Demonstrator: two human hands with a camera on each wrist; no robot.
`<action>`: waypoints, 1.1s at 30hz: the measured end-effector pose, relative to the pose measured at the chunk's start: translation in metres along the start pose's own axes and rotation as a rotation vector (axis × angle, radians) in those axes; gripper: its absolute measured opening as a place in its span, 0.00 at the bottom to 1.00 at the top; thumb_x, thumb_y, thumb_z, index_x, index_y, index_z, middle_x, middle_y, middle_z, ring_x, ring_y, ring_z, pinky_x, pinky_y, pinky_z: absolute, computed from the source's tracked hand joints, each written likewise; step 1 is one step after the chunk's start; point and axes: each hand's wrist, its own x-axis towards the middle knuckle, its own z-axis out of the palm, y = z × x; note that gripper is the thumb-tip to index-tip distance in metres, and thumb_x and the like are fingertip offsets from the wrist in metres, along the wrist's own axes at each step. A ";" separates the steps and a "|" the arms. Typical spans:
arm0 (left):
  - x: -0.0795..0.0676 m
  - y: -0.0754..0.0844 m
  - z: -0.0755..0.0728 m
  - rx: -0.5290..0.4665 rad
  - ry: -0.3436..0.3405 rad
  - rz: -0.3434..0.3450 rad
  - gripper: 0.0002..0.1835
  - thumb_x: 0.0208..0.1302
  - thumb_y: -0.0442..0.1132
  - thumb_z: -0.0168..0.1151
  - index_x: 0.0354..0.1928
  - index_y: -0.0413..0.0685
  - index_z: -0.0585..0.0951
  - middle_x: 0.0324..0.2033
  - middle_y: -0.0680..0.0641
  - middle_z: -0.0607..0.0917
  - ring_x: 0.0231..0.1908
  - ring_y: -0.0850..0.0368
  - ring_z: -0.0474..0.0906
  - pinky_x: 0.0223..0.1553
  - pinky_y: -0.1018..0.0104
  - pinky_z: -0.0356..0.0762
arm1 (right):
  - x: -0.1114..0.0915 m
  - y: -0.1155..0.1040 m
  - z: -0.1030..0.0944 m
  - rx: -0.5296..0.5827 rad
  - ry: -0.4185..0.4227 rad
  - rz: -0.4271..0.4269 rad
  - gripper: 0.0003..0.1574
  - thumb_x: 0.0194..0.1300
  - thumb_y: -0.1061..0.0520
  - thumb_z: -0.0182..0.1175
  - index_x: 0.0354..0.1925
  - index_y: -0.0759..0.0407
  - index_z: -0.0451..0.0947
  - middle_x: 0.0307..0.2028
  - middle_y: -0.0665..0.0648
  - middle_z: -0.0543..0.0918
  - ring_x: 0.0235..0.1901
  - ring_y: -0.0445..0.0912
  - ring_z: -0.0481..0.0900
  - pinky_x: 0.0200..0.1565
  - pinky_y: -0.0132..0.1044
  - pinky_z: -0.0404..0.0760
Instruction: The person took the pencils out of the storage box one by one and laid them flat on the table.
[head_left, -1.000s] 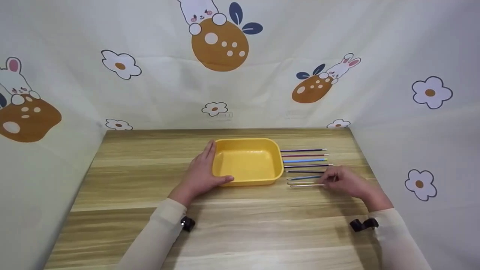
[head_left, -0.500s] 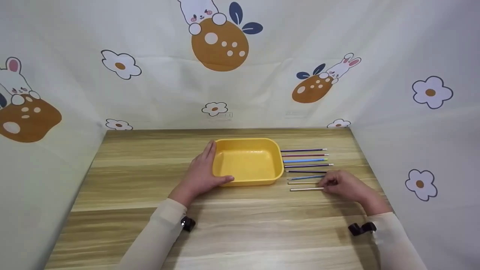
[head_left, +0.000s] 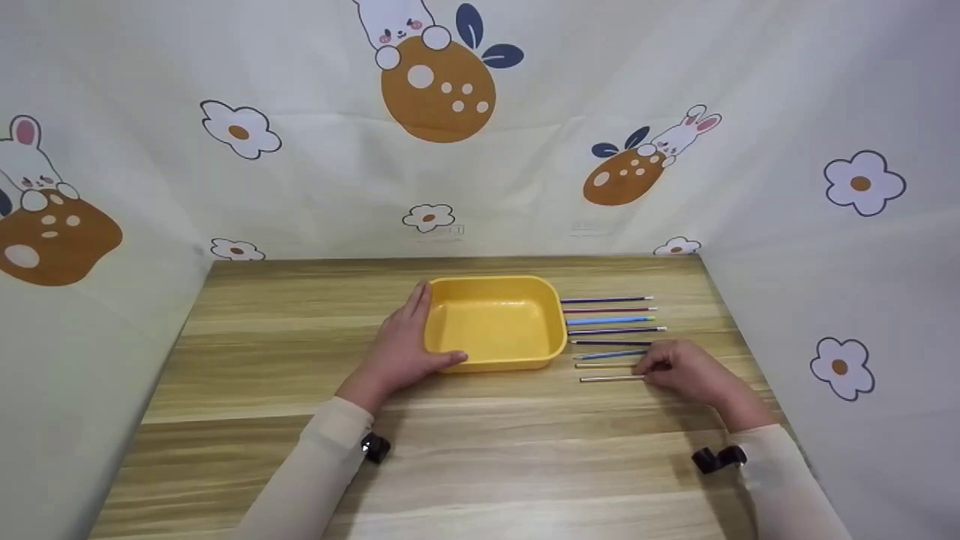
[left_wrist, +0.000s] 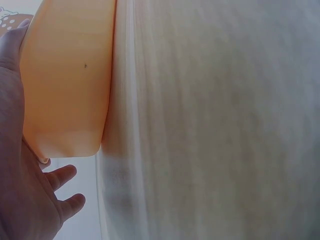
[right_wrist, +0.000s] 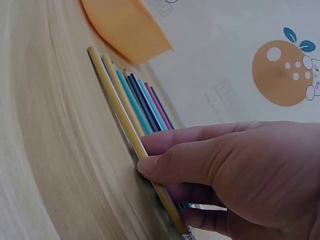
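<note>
My left hand [head_left: 397, 349] holds the left end of a yellow plastic box [head_left: 495, 366], thumb over the near rim and fingers along its left side. The left wrist view shows the box's outer wall [left_wrist: 70, 85] beside the thumb, with two fingertips sticking out past its corner. My right hand [head_left: 690, 375] pinches a yellow pencil [right_wrist: 117, 102] between thumb and fingers; it is the nearest of a row lying right of the box. Another yellow pencil [head_left: 604, 366] lies just behind it, then a light-blue one [head_left: 611, 355]. The right hand covers the right ends of these pencils.
Several more pencils lie parallel farther back, among them a bright blue one [head_left: 611, 321] and a red one [head_left: 611, 310], their left ends close to the box. A wood-grain table [head_left: 525, 457] bears everything. Printed cloth walls [head_left: 315, 180] stand at its back and sides.
The nearest yellow pencil has shifted a little toward me with my right hand, widening the gap to the pencil behind. My left hand and the box have stayed put.
</note>
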 end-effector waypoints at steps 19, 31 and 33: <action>0.004 0.000 0.001 0.010 -0.004 -0.003 0.78 0.55 0.76 0.78 0.91 0.46 0.43 0.90 0.43 0.45 0.83 0.29 0.56 0.83 0.35 0.52 | -0.001 0.004 0.003 0.009 0.029 0.047 0.13 0.67 0.70 0.73 0.43 0.54 0.94 0.46 0.52 0.93 0.51 0.52 0.88 0.56 0.39 0.85; -0.002 -0.009 -0.009 -0.138 0.088 0.050 0.62 0.72 0.64 0.71 0.90 0.42 0.47 0.90 0.42 0.44 0.87 0.37 0.45 0.84 0.34 0.47 | 0.004 0.005 0.008 0.030 0.141 0.087 0.02 0.69 0.57 0.78 0.41 0.53 0.95 0.37 0.46 0.90 0.36 0.41 0.82 0.38 0.31 0.81; -0.004 -0.013 -0.015 -0.161 0.131 0.063 0.56 0.77 0.62 0.67 0.90 0.42 0.49 0.90 0.43 0.43 0.87 0.38 0.43 0.84 0.33 0.46 | 0.006 0.004 0.008 0.006 0.171 0.093 0.01 0.71 0.57 0.78 0.40 0.53 0.94 0.36 0.46 0.89 0.34 0.41 0.81 0.37 0.32 0.80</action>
